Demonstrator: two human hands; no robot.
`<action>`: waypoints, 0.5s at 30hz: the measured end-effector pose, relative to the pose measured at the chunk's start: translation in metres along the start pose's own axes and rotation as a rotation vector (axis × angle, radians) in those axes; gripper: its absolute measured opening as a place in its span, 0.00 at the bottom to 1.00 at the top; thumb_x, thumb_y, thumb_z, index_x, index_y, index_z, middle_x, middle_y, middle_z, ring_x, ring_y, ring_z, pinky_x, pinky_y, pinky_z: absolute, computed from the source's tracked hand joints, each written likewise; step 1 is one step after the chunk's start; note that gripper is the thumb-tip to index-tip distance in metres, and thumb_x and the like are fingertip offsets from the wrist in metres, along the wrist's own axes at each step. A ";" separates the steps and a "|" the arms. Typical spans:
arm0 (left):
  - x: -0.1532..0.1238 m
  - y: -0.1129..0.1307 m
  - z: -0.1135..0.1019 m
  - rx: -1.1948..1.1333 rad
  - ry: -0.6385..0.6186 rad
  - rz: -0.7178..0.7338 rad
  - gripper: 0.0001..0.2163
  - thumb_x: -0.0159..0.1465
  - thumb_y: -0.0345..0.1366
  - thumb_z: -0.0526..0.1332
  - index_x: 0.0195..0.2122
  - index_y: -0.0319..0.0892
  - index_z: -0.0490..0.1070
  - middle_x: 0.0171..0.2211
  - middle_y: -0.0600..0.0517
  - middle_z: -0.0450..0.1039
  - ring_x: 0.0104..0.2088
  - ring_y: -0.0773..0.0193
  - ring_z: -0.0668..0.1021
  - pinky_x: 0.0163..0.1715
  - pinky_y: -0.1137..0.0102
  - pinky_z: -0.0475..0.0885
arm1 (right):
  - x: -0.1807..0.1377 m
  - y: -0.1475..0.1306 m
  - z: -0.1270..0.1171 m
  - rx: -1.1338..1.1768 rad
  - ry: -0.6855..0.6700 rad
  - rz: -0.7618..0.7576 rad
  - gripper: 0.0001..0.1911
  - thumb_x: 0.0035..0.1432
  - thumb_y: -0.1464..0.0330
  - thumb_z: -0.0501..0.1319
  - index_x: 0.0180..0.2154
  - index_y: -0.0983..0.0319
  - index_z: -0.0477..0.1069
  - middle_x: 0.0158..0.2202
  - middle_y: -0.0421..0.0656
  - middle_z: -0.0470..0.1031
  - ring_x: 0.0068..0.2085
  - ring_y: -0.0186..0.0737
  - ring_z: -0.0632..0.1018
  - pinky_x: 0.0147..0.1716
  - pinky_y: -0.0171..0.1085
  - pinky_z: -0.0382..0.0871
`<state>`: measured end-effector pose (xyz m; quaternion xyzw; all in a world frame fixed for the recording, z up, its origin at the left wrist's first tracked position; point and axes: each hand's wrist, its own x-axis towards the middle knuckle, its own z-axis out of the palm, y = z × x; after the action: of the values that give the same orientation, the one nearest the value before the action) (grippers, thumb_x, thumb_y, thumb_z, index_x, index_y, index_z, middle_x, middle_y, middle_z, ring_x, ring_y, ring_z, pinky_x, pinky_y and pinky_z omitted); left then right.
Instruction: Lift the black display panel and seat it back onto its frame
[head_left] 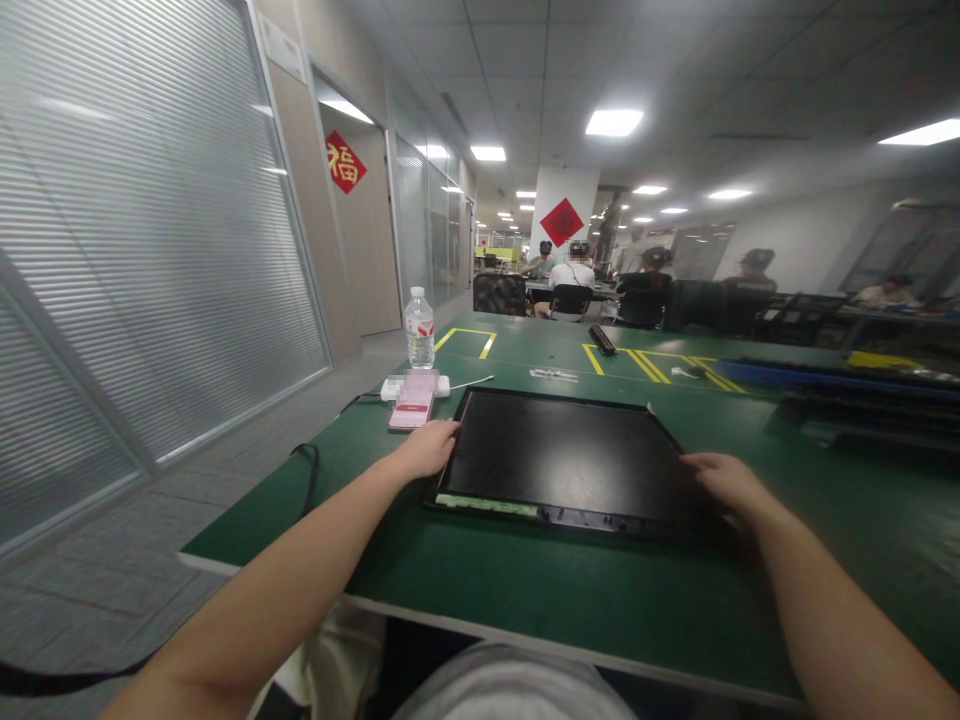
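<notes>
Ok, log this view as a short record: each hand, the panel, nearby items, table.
left hand: holds the left edge of the black display panel
right hand: holds its right edge
panel: dark face up, green strip along the left part of its near edge
nearby items: phone, pink screen lit, beside the far left corner; water bottle, upright, beyond the phone
table: green, with yellow tape beyond the panel

At frame centre, the left hand (pixel 429 449) and right hand (pixel 729 484) hold opposite sides of a black panel (pixel 562 450), seemingly resting on the green tabletop (pixel 555 585). A bottle (pixel 420 332) stands left of centre.
</notes>
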<state>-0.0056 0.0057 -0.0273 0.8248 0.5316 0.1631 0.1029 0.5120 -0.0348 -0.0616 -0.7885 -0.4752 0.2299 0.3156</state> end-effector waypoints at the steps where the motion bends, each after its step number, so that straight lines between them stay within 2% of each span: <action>1: 0.000 0.000 0.000 -0.006 -0.002 -0.012 0.20 0.64 0.27 0.53 0.56 0.36 0.74 0.58 0.36 0.74 0.58 0.46 0.76 0.59 0.57 0.67 | 0.000 0.001 0.000 0.027 -0.008 0.012 0.26 0.38 0.81 0.58 0.41 0.63 0.83 0.41 0.47 0.83 0.37 0.45 0.82 0.33 0.35 0.73; 6: -0.001 0.000 0.002 -0.067 0.022 -0.054 0.22 0.62 0.25 0.54 0.55 0.39 0.75 0.59 0.40 0.74 0.60 0.48 0.75 0.61 0.59 0.66 | 0.000 0.002 0.001 0.080 -0.043 0.038 0.27 0.38 0.81 0.58 0.41 0.62 0.83 0.39 0.47 0.83 0.38 0.45 0.82 0.33 0.35 0.74; 11: 0.000 0.000 0.001 -0.084 0.025 -0.074 0.23 0.62 0.25 0.53 0.57 0.37 0.74 0.60 0.39 0.73 0.61 0.48 0.74 0.61 0.59 0.65 | -0.002 -0.004 0.003 0.034 0.011 0.027 0.26 0.40 0.83 0.57 0.40 0.63 0.83 0.43 0.48 0.83 0.41 0.44 0.82 0.38 0.34 0.73; 15: 0.000 0.001 0.001 -0.113 0.018 -0.088 0.24 0.63 0.24 0.53 0.60 0.37 0.73 0.59 0.40 0.74 0.60 0.49 0.75 0.60 0.61 0.67 | -0.003 -0.007 0.006 -0.012 0.060 0.030 0.24 0.43 0.82 0.58 0.40 0.62 0.83 0.42 0.49 0.83 0.41 0.45 0.82 0.39 0.36 0.73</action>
<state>-0.0041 0.0057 -0.0277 0.7920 0.5582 0.1953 0.1516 0.5025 -0.0339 -0.0610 -0.8041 -0.4549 0.2079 0.3214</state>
